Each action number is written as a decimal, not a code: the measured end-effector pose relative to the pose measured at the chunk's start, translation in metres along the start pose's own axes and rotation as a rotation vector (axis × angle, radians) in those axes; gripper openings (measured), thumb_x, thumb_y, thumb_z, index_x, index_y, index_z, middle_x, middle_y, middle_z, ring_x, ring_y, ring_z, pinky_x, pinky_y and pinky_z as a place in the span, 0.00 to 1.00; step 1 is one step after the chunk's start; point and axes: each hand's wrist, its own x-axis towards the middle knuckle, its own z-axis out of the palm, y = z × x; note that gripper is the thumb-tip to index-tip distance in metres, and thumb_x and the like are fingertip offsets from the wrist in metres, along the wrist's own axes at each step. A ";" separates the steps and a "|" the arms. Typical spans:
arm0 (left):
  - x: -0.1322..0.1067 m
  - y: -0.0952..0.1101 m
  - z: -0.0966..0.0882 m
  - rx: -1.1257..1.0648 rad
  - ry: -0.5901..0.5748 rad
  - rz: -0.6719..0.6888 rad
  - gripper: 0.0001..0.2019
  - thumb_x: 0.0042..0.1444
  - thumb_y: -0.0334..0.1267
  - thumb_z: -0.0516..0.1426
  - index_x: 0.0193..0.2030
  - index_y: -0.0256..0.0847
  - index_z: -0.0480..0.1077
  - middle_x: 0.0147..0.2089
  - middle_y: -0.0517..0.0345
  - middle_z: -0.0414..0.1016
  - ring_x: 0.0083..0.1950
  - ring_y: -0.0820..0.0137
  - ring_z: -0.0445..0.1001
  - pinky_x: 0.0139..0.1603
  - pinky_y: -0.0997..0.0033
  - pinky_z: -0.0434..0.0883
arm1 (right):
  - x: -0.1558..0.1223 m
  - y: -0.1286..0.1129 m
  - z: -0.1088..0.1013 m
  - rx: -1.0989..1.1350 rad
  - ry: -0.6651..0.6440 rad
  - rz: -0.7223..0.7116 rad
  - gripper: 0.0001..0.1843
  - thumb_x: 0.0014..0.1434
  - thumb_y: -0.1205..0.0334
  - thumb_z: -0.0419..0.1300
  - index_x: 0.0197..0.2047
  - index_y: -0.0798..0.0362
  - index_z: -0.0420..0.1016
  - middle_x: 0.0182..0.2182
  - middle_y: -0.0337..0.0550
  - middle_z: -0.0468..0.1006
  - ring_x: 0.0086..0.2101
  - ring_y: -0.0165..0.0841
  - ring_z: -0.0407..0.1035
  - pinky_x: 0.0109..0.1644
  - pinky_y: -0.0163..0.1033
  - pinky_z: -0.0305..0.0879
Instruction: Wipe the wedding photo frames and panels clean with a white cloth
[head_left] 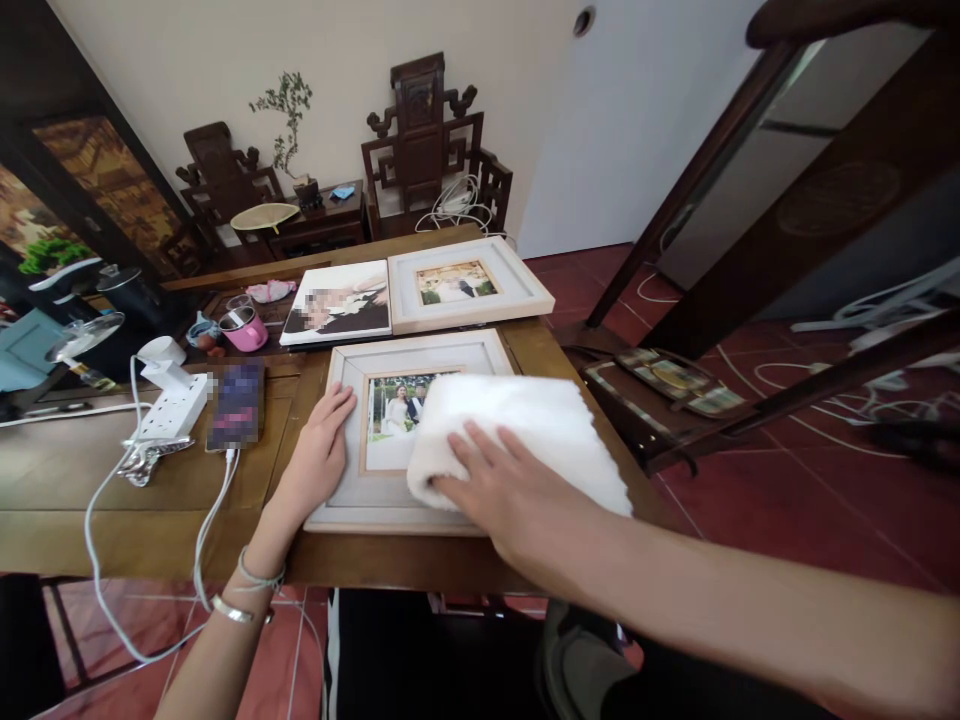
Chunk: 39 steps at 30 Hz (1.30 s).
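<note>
A pale wooden picture frame (337, 500) with a wedding photo (395, 410) inside lies flat near the table's front edge. My left hand (324, 440) grips its left side, fingers bent over the border and thumb hidden. Spread across the right half of the frame is a folded, fluffy white cloth (525, 410), which covers part of the photo and hangs past the frame's right side. My right hand (495, 480) presses down on this cloth, with the thumb tucked into its fold.
Behind lie a second framed photo (472, 275) and a photo panel (341, 305). On the left are a phone (236, 405) on a charging cable, a white power strip (176, 405) and a pink mug (246, 332). A dark wooden chair (667, 400) stands to the right.
</note>
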 end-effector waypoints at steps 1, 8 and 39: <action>0.000 0.000 0.000 -0.001 -0.002 0.001 0.22 0.64 0.30 0.45 0.62 0.37 0.67 0.66 0.44 0.65 0.72 0.59 0.55 0.71 0.47 0.54 | 0.004 0.011 0.001 -0.017 0.052 -0.002 0.35 0.48 0.77 0.61 0.61 0.54 0.69 0.63 0.67 0.63 0.63 0.60 0.54 0.61 0.65 0.54; -0.001 -0.001 0.000 0.033 -0.004 0.016 0.22 0.65 0.31 0.44 0.62 0.36 0.67 0.66 0.43 0.65 0.72 0.60 0.56 0.71 0.48 0.54 | 0.050 0.085 0.008 -0.151 0.273 0.019 0.33 0.52 0.78 0.55 0.62 0.60 0.66 0.64 0.66 0.61 0.65 0.56 0.50 0.63 0.64 0.50; -0.002 -0.005 0.000 0.014 0.004 0.044 0.22 0.65 0.30 0.44 0.62 0.38 0.67 0.66 0.44 0.65 0.72 0.61 0.55 0.71 0.48 0.55 | 0.059 0.075 0.003 -0.098 0.219 0.006 0.32 0.51 0.81 0.53 0.60 0.62 0.69 0.65 0.68 0.59 0.66 0.57 0.47 0.65 0.65 0.47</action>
